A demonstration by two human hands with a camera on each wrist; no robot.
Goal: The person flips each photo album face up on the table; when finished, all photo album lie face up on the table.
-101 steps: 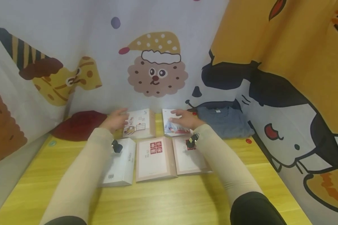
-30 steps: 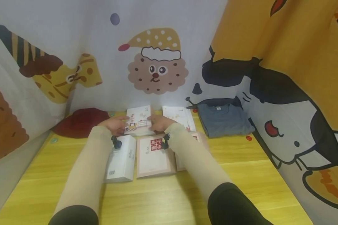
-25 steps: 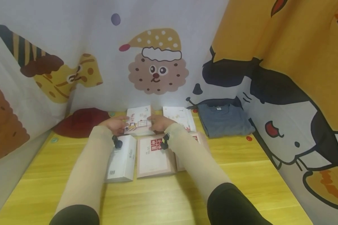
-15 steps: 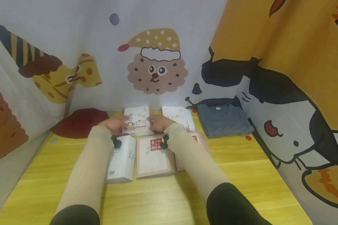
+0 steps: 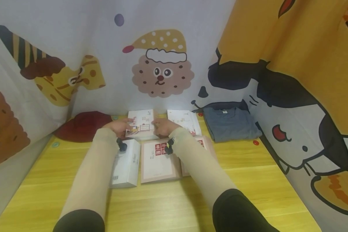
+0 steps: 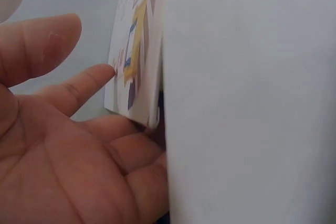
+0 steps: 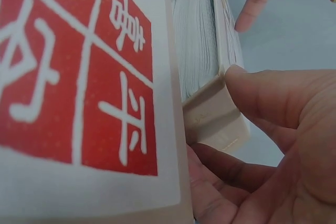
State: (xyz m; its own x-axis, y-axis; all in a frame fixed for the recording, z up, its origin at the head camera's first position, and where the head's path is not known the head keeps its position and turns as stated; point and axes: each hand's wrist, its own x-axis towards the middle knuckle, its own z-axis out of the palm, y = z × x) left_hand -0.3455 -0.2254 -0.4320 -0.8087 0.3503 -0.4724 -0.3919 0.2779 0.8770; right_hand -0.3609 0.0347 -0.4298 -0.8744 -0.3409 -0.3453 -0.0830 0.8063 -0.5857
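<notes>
Fingers (image 5: 127, 124) of left hand (image 5: 119, 126) and right hand (image 5: 162, 126) curled under opposite short sides of illustrated book (image 5: 141, 124), gripped between, long axis running away from body.

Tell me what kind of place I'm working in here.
Probably a small makeshift recording booth, not a home or shop: cartoon-print curtains close in a yellow wooden table on three sides, and on it lie books, a folded grey shirt and a dark red hat.

Both hands on one illustrated book (image 5: 141, 124)

Left hand (image 5: 118, 126) and right hand (image 5: 162, 126) grip its sides; three more books lie on the bench (image 5: 168, 203) just nearer than the hands.
</notes>
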